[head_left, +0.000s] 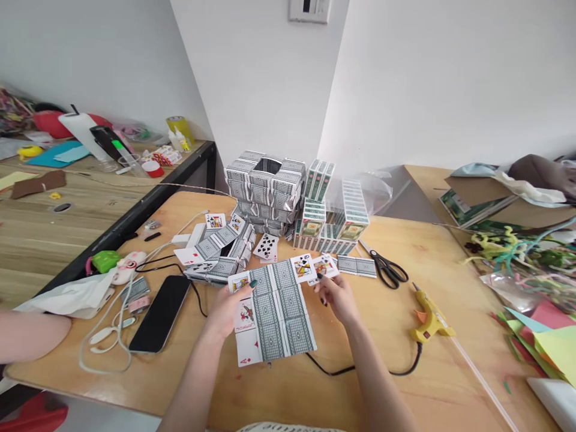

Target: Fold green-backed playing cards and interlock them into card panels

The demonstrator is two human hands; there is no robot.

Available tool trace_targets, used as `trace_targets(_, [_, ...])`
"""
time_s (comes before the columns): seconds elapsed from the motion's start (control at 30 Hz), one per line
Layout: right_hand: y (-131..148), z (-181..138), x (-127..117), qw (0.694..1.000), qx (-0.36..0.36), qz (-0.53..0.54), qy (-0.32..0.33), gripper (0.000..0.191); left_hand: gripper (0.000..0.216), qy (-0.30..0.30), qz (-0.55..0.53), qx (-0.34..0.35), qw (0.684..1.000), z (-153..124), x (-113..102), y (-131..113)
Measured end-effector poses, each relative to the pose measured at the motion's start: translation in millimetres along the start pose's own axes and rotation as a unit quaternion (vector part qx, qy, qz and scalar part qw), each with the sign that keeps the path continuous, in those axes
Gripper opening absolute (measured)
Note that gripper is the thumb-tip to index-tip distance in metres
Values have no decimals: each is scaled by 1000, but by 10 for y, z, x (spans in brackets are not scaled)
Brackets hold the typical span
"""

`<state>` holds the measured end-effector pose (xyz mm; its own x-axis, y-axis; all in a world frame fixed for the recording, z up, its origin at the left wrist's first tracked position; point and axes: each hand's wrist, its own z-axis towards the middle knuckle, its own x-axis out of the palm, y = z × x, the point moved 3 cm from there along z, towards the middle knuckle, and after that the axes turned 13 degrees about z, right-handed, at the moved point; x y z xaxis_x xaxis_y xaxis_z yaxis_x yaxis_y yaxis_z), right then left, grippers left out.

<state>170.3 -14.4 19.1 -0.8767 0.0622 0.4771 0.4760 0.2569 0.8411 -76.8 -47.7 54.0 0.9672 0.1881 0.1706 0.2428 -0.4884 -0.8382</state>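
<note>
Panel of joined playing cards (274, 312) held over the table (441, 390), grid-patterned backs up, with face cards sticking out along its left side and one at the upper right. Readable on it: a red "A" at the lower-left corner, on the ace of diamonds (246, 351), and a "Q" on the queen card (303, 268). Your left hand (225, 309) grips the panel's upper-left edge, thumb on top, remaining fingers hidden underneath. Your right hand (339, 297) is at the upper-right side, just beside the queen, fingertips drawn narrow against a face card (324, 266); cannot tell whether they pinch it or only touch it. More letters past the panel: a "J" card (215, 221) and a "K" card (236, 223) on the lower stack of cards, plus a black-pip card (266, 246) near the block of folded cards (265, 186). Green card boxes (355, 207) bear labels too small to read. To your right, scissors (391, 273) lie near a two-card strip (356, 265), with a yellow glue gun (429, 318) closer to you
</note>
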Motion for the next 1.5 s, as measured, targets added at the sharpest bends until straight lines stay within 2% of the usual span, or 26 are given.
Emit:
trace_targets(0.1, [109, -261, -102, 999, 4, 38, -8, 27, 37, -6, 0, 5, 1000, 40, 43, 2])
trace_targets(0.27, [146, -535, 50, 1000, 2, 10, 4, 33, 37, 1, -2, -1, 1000, 78, 93, 9])
trace_targets(0.5, [142, -589, 95, 998, -34, 6, -61, 40, 43, -2, 8, 2, 1000, 72, 87, 3])
trace_targets(0.83, [47, -689, 104, 991, -63, 9, -116, 42, 41, -7, 8, 5, 1000, 71, 101, -4])
trace_targets(1.13, [111, -637, 255, 992, -60, -70, -87, 47, 39, -9, 16, 10, 1000, 58, 111, -12])
trace_targets(1.5, [6, -613, 142, 994, -11, -99, -33, 44, 41, -15, 8, 36, 999, 107, 93, -12])
